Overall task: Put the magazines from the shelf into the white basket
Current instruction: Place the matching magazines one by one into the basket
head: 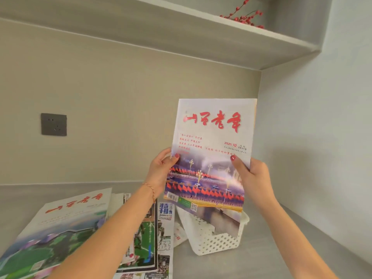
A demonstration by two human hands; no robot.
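Note:
A magazine (213, 141) with red title lettering and a picture of red flags is held upright above the white perforated basket (213, 240). My left hand (161, 174) grips its left edge, thumb on the cover. My right hand (252, 176) grips its right edge the same way. The magazine's bottom edge hangs just over the basket's opening and hides the far rim. More magazines lie flat on the shelf surface at the left: a large one with red title (58, 228) and a pile with a green cover (147, 244) under my left forearm.
The grey shelf surface (267, 258) runs to a wall at the back and a side wall at the right. A dark wall socket (53, 124) sits at the left. An upper shelf (221, 37) carries a red berry branch (245, 17).

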